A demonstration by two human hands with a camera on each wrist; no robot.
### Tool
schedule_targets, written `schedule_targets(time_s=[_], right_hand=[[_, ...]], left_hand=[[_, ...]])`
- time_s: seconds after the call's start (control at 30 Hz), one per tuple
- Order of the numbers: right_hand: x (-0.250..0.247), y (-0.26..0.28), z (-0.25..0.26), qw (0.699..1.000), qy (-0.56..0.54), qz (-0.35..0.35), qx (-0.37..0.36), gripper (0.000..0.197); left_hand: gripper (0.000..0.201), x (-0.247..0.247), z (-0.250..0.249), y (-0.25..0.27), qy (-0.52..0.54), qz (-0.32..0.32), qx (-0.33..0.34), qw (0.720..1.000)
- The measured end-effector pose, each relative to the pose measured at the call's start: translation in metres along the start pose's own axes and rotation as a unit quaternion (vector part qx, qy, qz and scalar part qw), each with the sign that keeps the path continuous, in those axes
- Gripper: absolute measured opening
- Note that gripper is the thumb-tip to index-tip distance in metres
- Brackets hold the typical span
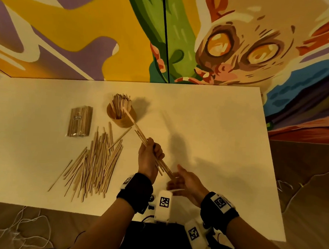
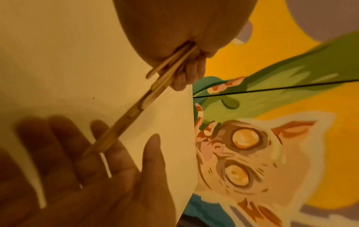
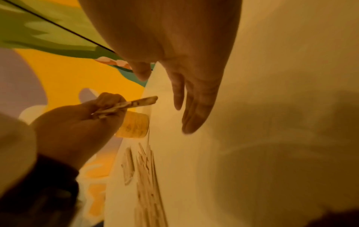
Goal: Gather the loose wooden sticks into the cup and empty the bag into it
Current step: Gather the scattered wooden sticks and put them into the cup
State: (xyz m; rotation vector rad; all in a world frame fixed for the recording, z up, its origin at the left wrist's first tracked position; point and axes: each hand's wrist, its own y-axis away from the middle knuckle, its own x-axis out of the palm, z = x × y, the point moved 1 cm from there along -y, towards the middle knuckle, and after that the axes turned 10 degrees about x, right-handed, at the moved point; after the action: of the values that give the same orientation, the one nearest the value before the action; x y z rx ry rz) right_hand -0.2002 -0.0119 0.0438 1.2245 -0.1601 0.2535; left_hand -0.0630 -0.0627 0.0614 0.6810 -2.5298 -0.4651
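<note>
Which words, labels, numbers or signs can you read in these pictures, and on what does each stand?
No text can be read.
Label on the bag of sticks: dark print on a white sticker, too small and blurred to read.
Black-and-white square code markers on the wrist cameras: patterns only, no letters or numbers.

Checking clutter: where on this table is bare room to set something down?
The table's right half, right of the cup and both hands, is bare, as is the far-left strip beside the bag. Crowded: the loose sticks below the bag.
</note>
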Motion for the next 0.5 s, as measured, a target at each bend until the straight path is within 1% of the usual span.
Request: schedule_targets(time_s=[0.03,0.1,0.17,0.27,0.33,0.4,0.5], right_hand=[[0.001,0.003,0.001,0.998,-0.039,0.046,0.036,0.058],[0.003,0.009,0.007,0.986,-0.081,0.120,0.080,0.068],[0.008,0.014,0.016,0.978,-0.098,0.160,0.095,0.069],[0.017,0.022,0.028,0.973,-0.124,0.171,0.089,0.057],[0.021,0.029,0.036,0.967,-0.141,0.198,0.071,0.049],[0.024,0.033,0.042,0.963,-0.147,0.223,0.046,0.042],[0.021,0.032,0.040,0.971,-0.106,0.212,0.018,0.038]], left_hand=[[0.030,0.003,-0.001,0.003,-0.007,0.011,0.014,1.000],[0.029,0.009,-0.005,0.012,-0.016,0.041,0.047,0.998],[0.029,0.014,-0.009,0.021,-0.014,0.074,0.082,0.994],[0.024,0.020,-0.013,0.035,-0.014,0.110,0.118,0.987],[0.018,0.023,-0.013,0.044,-0.023,0.117,0.134,0.984],[0.021,0.025,-0.013,0.050,-0.042,0.115,0.142,0.982],[0.026,0.026,-0.019,0.053,-0.103,0.139,0.154,0.973]])
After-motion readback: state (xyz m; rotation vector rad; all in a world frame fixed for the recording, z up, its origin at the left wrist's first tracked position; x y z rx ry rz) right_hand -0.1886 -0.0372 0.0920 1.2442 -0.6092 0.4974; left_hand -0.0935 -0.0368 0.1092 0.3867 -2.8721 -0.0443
